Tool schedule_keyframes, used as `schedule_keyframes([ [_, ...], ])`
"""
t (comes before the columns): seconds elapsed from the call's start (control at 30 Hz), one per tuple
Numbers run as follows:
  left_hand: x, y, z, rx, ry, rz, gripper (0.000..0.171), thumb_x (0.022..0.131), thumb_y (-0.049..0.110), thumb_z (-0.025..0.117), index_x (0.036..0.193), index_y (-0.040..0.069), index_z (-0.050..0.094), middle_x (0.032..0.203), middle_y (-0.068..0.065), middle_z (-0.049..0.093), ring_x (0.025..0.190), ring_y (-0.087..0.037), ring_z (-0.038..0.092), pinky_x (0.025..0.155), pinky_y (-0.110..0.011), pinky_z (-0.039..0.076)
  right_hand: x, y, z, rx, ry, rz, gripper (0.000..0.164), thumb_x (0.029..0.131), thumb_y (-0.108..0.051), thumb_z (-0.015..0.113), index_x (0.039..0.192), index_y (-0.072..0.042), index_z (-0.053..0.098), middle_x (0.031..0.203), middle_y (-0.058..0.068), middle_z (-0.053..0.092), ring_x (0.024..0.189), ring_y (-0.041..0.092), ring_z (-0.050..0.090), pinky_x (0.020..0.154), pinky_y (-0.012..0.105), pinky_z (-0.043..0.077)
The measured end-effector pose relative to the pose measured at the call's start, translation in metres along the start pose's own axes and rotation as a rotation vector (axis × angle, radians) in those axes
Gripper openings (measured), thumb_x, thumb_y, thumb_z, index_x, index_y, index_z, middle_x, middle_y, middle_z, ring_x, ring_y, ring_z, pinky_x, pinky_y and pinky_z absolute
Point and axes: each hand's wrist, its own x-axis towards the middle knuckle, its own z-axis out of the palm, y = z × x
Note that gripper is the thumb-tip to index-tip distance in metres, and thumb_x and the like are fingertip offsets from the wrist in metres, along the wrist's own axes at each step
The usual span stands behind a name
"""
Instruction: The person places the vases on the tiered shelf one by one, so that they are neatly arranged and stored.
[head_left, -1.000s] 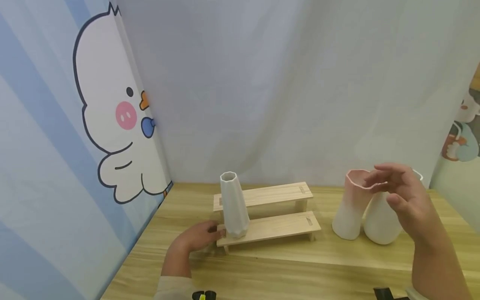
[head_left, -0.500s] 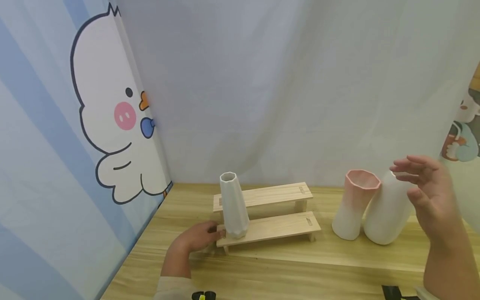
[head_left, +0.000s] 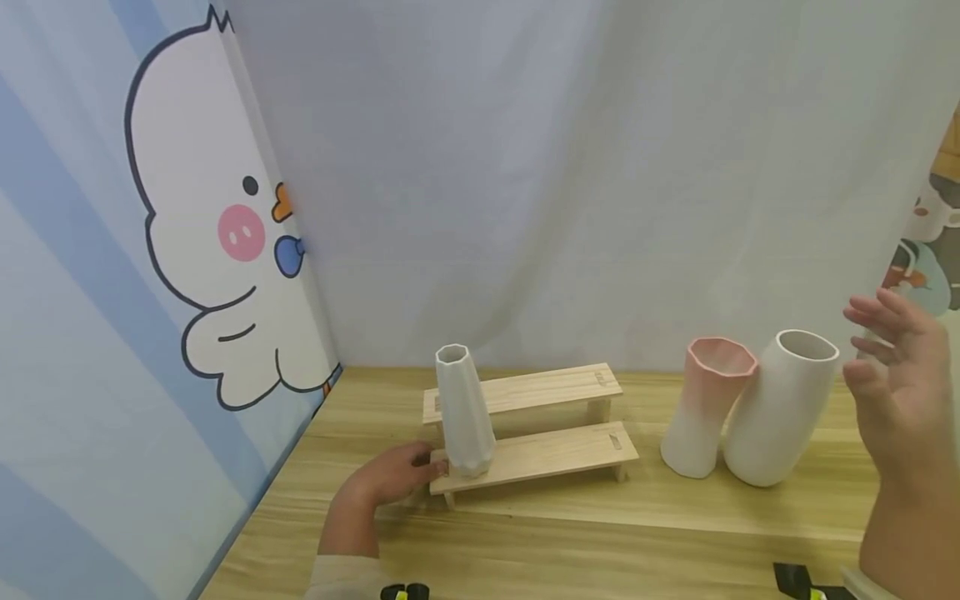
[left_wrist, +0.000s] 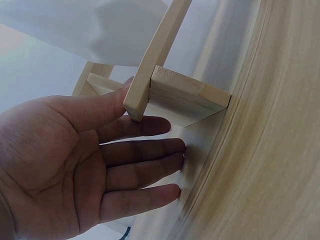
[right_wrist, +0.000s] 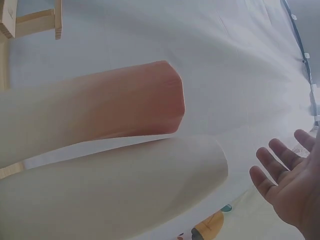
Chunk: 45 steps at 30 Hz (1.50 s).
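Front wooden riser (head_left: 562,454) sits on tabletop (head_left: 600,558), slim white vase (head_left: 467,417) upright at its left end. Left hand (head_left: 390,475) pinches that end; only left wrist view shows index finger under the board, remaining fingers extended. Right hand (head_left: 903,375) raised, open-palmed, well apart from riser, near wide white vase (head_left: 780,408) beside pink-topped vase (head_left: 705,408).
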Motion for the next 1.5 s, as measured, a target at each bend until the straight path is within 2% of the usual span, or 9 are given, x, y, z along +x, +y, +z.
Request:
schedule_keyframes([
  [0.23,0.0,-0.001,0.001,0.009,0.006,0.003,0.05,0.093,0.056,0.057,0.127,0.019,0.062,0.126,-0.007,0.064,0.119,-0.032,0.058,0.098,-0.056,0.046,0.001,0.003,-0.005,-0.104,0.069,0.044,0.082,0.084,-0.041,0.077,0.143,-0.001,0.038,0.136,0.001,0.053,0.12,0.011,0.054,0.101,0.015,0.041],
  [0.43,-0.001,0.0,0.0,0.001,0.0,-0.006,0.051,0.093,0.055,0.057,0.129,0.02,0.061,0.129,-0.007,0.063,0.121,-0.033,0.056,0.099,-0.057,0.045,-0.001,0.002,-0.007,-0.182,0.081,0.105,0.08,0.085,-0.042,0.076,0.146,-0.007,0.037,0.139,-0.001,0.05,0.121,0.009,0.052,0.104,0.017,0.039],
  [0.77,-0.001,0.002,0.0,0.008,0.003,-0.008,0.049,0.094,0.053,0.057,0.128,0.019,0.061,0.129,-0.008,0.063,0.121,-0.033,0.057,0.098,-0.056,0.046,-0.002,0.003,-0.011,-0.285,0.107,0.376,0.071,0.09,-0.041,0.07,0.148,-0.024,0.033,0.141,-0.005,0.047,0.126,0.01,0.047,0.112,0.023,0.029],
  [0.87,-0.001,0.002,0.0,0.01,0.004,-0.005,0.049,0.094,0.053,0.057,0.129,0.018,0.061,0.129,-0.008,0.063,0.121,-0.033,0.057,0.099,-0.056,0.046,-0.001,0.005,-0.013,-0.323,0.092,0.465,0.069,0.092,-0.04,0.067,0.148,-0.027,0.031,0.142,-0.008,0.044,0.129,0.009,0.044,0.114,0.025,0.028],
  [0.97,-0.002,0.003,0.0,0.013,0.005,-0.003,0.05,0.094,0.053,0.057,0.129,0.017,0.061,0.128,-0.009,0.063,0.121,-0.034,0.057,0.099,-0.056,0.045,-0.001,0.009,-0.013,-0.345,0.075,0.512,0.068,0.093,-0.037,0.066,0.149,-0.028,0.029,0.143,-0.009,0.042,0.13,0.009,0.041,0.114,0.025,0.028],
  [1.33,-0.002,0.001,0.002,-0.004,0.01,-0.015,0.056,0.092,0.057,0.058,0.132,0.018,0.06,0.131,-0.01,0.062,0.124,-0.035,0.056,0.1,-0.058,0.044,-0.005,0.029,-0.014,-0.391,0.031,0.605,0.068,0.094,-0.033,0.063,0.151,-0.028,0.026,0.142,-0.013,0.041,0.13,0.006,0.04,0.113,0.024,0.028],
  [1.5,-0.002,0.001,0.001,-0.011,0.009,-0.02,0.055,0.093,0.056,0.058,0.132,0.018,0.06,0.131,-0.01,0.062,0.124,-0.035,0.055,0.1,-0.058,0.044,-0.007,0.037,-0.015,-0.4,-0.027,0.629,0.071,0.095,-0.035,0.061,0.153,-0.029,0.021,0.149,-0.004,0.036,0.132,0.008,0.037,0.112,0.024,0.029],
])
